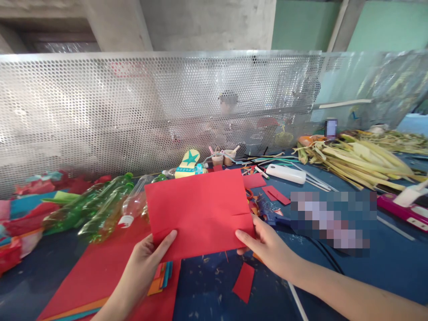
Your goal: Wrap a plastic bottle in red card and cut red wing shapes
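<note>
A rectangular sheet of red paper (200, 200) is held up in front of me, tilted a little, with a short slit or crease near its right edge. My left hand (150, 256) pinches its lower left corner, thumb on the front face. At the lower right, my right hand (261, 238) grips the sheet the same way; its fingers are mostly behind the paper. Beneath lies a large red sheet (90, 272) with a stack of coloured paper (163, 278) on it. A small red paper scrap (244, 281) rests on the blue table below my right hand.
Green plastic bottles (107, 209) and crumpled coloured paper (33, 209) lie left. Behind the sheet stand small cups (217, 158) and a yellow piece with a star (190, 158). A glue gun (274, 218), white device (286, 174) and dried husks (364, 156) lie right. Perforated metal (133, 107) borders the back.
</note>
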